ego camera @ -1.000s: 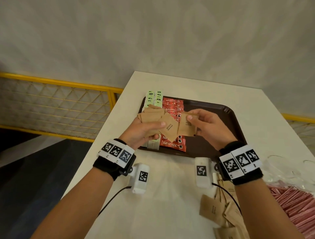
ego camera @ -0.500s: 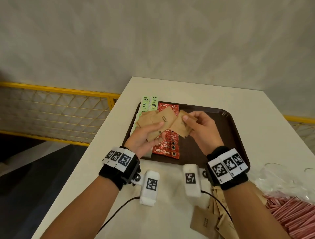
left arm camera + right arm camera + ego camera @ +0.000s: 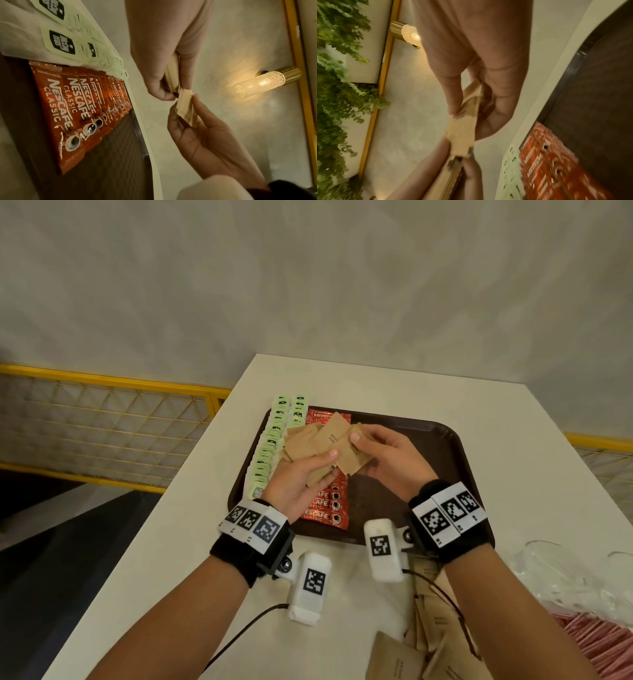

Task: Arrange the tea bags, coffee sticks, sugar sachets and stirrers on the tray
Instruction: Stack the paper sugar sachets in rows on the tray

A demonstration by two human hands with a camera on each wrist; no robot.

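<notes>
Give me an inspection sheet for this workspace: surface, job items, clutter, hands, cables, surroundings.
Surface: white table; brown tray on it.
Job's things: green tea bags in two rows at the tray's left edge; red coffee sticks in a row beside them; loose sugar sachets and pink stirrers on the table, off the tray.
Clutter: clear plastic bag by the stirrers.
Hands: left hand holds a fanned stack of sachets; right hand pinches a few sachets beside it.
Cables: dark cable from each wrist camera.
Surroundings: yellow railing, grey wall, wall lamp, green plants.
</notes>
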